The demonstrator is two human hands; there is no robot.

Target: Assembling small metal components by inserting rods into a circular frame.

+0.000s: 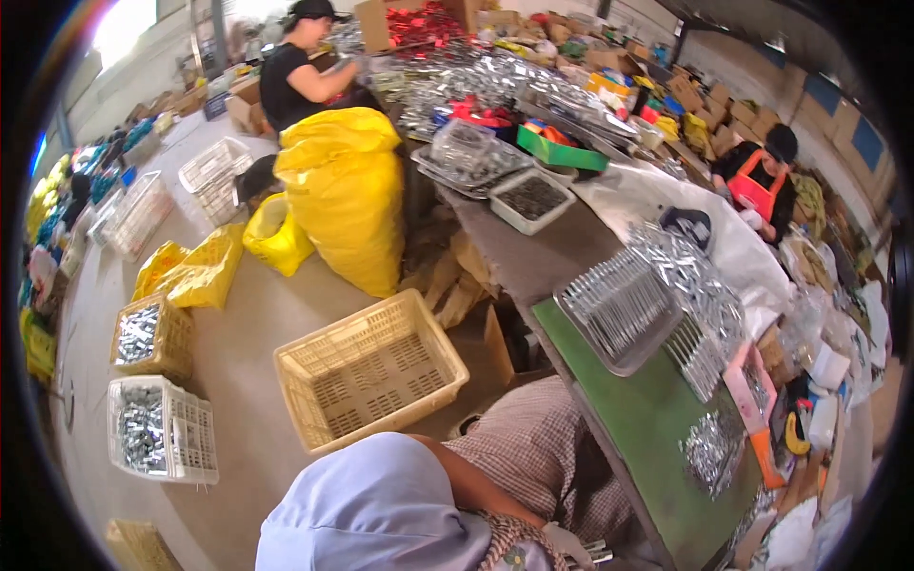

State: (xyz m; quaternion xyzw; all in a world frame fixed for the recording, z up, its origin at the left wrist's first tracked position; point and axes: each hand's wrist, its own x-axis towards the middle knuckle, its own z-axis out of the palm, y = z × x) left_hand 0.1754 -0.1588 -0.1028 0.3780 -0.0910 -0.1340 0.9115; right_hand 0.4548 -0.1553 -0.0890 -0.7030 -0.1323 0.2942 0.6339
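In the head view, a left hand (566, 544), cropped at the frame's lower edge, right of centre, meets slim metal pieces (598, 550); one cannot tell whether it grips them. The right hand is out of frame. A loose hold could spill them onto the checked cloth (533, 428); a knock could topple the loaded tray (628, 361) beside the table's edge (577, 379).

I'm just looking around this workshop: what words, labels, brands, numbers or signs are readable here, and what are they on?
None that I can read.
Red apron: any marks are too small and blurred.
Cardboard boxes: any print is too small to read.
Yellow sack: no lettering I can make out.
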